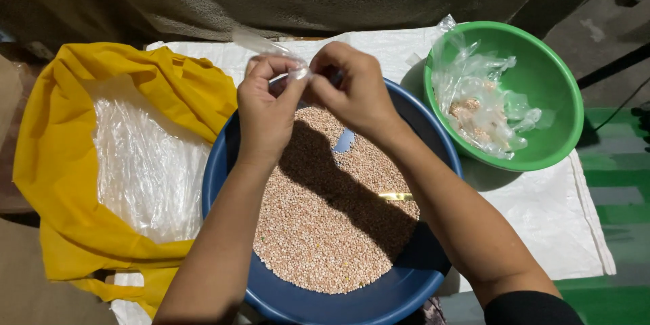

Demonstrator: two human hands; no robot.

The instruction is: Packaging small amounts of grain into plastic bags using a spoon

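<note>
Two hands were raised over one blue basin (223, 169) of pale grains (325, 230). The left hand (267, 112) and right hand (352, 91) each had a closed grip pinching one small clear bag (298, 71) between them. One green bowl (548, 81) held several filled bags (481, 105). One yellow sack (54, 162) lay left.
</note>
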